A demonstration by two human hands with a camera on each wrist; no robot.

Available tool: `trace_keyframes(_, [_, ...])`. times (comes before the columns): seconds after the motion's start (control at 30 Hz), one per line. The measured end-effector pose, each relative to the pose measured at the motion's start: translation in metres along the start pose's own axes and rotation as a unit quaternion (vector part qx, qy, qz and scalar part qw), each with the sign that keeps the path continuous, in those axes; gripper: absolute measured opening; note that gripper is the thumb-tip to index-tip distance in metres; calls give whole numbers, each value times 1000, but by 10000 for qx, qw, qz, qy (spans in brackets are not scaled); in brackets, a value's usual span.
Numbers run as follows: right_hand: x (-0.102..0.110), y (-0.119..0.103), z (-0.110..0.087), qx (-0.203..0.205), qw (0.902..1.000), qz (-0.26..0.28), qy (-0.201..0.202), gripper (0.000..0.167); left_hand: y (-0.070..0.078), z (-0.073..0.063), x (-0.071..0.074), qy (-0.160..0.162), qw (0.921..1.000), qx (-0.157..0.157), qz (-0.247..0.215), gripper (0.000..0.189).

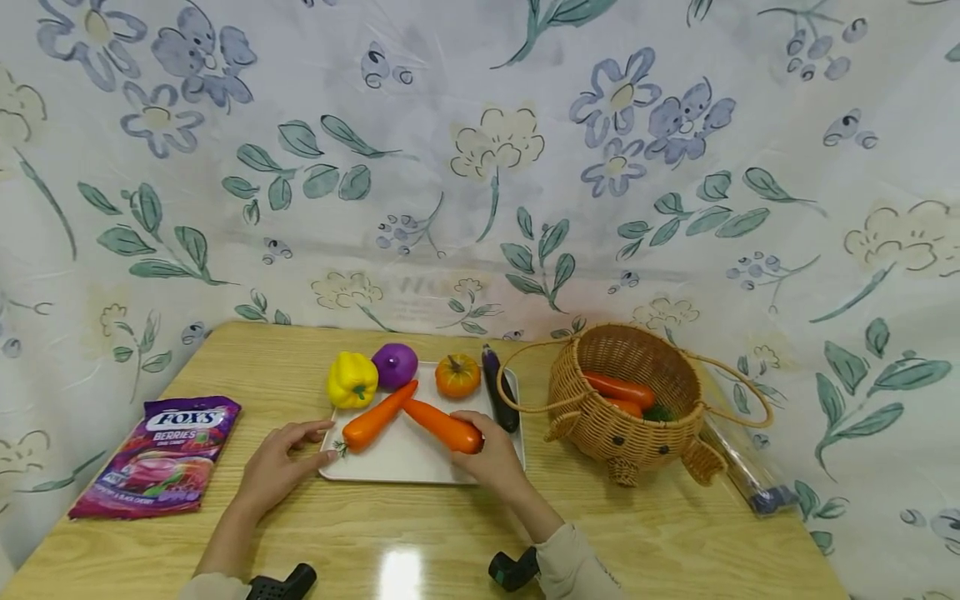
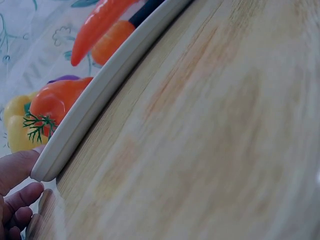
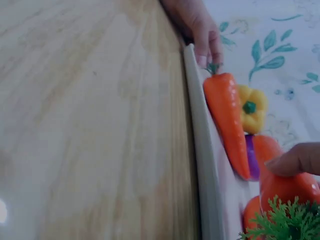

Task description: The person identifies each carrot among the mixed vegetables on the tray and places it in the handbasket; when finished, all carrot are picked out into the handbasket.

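Note:
My left hand (image 1: 281, 462) is at the left end of a white tray (image 1: 390, 471), its thumb over the rim and other fingers outside it, pinching the edge. My right hand (image 1: 491, 450) grips the thick end of an orange carrot (image 1: 438, 423), whose tip points up-left; in the right wrist view its green leafy top (image 3: 290, 222) shows beside the thumb. A second carrot (image 1: 375, 421) lies slanted on the tray, leaves toward my left hand. Behind it are a yellow bell pepper (image 1: 351, 380) and a round purple vegetable (image 1: 395, 365).
A small pumpkin (image 1: 457, 376) and a dark eggplant (image 1: 498, 392) lie at the tray's back right. Right of it stands a wicker basket (image 1: 592, 433) with red and orange vegetables inside. A purple candy bag (image 1: 161, 458) lies left, and a clear wrapped package (image 1: 742, 467) behind the basket.

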State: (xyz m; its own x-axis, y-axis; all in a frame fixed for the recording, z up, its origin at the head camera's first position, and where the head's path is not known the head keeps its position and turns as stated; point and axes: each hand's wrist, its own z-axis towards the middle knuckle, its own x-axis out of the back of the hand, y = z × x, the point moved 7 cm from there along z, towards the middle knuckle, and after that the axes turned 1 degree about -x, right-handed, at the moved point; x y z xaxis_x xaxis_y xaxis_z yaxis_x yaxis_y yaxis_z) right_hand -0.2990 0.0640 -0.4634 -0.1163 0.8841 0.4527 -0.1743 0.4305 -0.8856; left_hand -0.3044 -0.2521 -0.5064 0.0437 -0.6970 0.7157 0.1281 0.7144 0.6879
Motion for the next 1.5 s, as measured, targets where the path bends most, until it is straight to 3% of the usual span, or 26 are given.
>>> trace_keyframes(0.23, [6,9,1,-298,9943,506,-887,53,1,-1,1,-23,10000,-40,10,52])
trace_keyframes(0.57, [23,-4,-2,51,9818,807,-1721,51,4,1,1,-16,10000,-65,-13,52])
trace_keyframes(0.7, [34,-10,-1,-32,9767,859,-1967,53,4,1,1,-23,10000,-36,4,52])
trace_keyframes(0.83, [44,-16,0,-221,9728,861,-2141,53,4,1,2,-15,10000,-32,-16,52])
trace_keyframes(1.2, [76,-33,-2,-225,9623,793,-2593,54,4,1,0,-10,10000,-85,-36,52])
trace_keyframes(1.4, [100,-43,0,114,9639,620,-2589,56,3,1,-1,-52,10000,-48,-14,52])
trace_keyframes(1.5, [111,-44,0,97,9652,473,-2570,57,3,1,-1,-84,10000,-33,-8,53])
